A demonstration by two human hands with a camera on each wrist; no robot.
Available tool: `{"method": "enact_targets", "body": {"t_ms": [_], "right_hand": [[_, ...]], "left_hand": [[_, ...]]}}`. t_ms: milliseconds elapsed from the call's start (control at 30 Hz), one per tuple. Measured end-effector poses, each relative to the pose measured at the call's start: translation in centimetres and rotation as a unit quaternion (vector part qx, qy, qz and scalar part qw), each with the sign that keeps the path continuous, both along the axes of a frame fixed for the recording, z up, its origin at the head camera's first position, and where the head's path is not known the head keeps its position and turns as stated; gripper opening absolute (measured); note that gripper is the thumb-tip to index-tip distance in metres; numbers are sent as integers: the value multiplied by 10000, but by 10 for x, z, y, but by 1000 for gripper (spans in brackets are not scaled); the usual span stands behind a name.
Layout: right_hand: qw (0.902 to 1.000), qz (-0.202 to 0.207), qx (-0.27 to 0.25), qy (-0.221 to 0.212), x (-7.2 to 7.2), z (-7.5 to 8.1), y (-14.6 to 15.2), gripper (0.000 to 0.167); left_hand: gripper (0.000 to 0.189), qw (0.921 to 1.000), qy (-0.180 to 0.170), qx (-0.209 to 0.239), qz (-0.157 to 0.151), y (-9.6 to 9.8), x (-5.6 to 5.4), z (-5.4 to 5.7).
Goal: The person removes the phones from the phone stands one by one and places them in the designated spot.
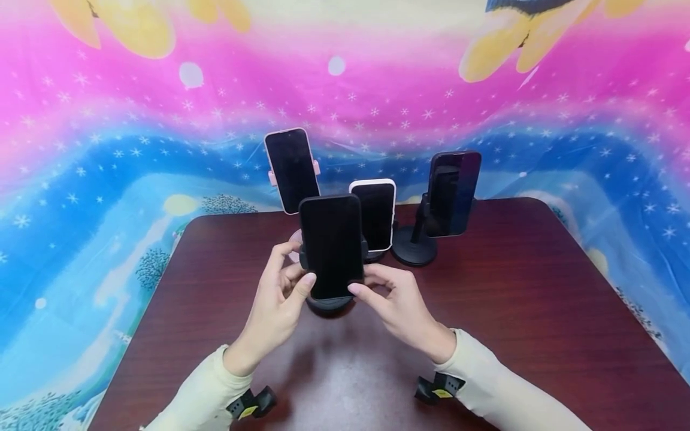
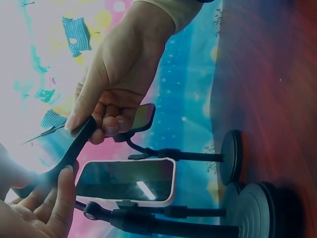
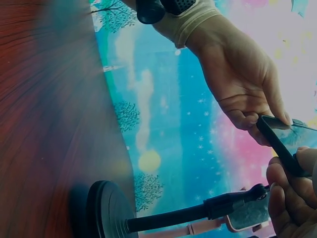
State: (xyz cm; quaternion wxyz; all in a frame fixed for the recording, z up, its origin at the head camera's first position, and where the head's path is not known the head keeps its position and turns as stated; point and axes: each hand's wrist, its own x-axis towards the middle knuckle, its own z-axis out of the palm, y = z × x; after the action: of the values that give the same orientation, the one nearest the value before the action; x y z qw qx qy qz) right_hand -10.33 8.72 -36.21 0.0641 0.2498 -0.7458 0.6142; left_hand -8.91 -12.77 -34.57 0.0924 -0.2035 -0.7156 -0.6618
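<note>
A black phone (image 1: 331,248) stands upright in the clamp of a black phone stand, whose round base (image 1: 330,305) shows below it. My left hand (image 1: 280,299) pinches the phone near its lower left edge, thumb in front and fingers behind. On the opposite side, my right hand (image 1: 401,305) holds the lower right corner, with the thumb at the screen's edge. Seen edge-on in the left wrist view, the dark phone (image 2: 79,144) spans both hands. The stand's stem (image 3: 168,218) runs from base to phone in the right wrist view.
Behind stand a phone in a pink clamp (image 1: 293,170), a white-cased phone (image 1: 373,215) partly hidden by the front one, and a dark phone (image 1: 454,194) on a black stand at the right. A brown table (image 1: 512,311) bears them. Patterned cloth (image 1: 345,96) hangs behind.
</note>
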Motion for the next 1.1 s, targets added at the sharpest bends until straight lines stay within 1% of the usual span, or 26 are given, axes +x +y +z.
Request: {"method": "enact_targets", "body": {"t_ms": [233,400,533,667,767,867,1100], "right_hand": [[9999,-57,43,81,3,-5,11,22],[9996,-164,127,206,3,-8,19,19],[9990,-259,181,312,4,-10,24,18],[9984,-316,236,402,5,-11,29,18],[9979,-338,287,467,6,-13,32,19],[9977,-330,314,498,7,-15,36,19],[9980,-310,292,460,6,-19,43,22]], "left_hand": [[38,9998,6,2,-190,9,0,-2],[39,9996,-47,-203,-165,16,-1,0],[39,9994,-139,-260,-170,21,-2,-1],[39,9993,-164,-225,-240,24,-2,-4],[37,9988,-178,-67,-447,27,-3,-8],[36,9981,-188,18,-583,29,-4,-11],[36,9981,-201,-31,-577,34,-5,-14]]}}
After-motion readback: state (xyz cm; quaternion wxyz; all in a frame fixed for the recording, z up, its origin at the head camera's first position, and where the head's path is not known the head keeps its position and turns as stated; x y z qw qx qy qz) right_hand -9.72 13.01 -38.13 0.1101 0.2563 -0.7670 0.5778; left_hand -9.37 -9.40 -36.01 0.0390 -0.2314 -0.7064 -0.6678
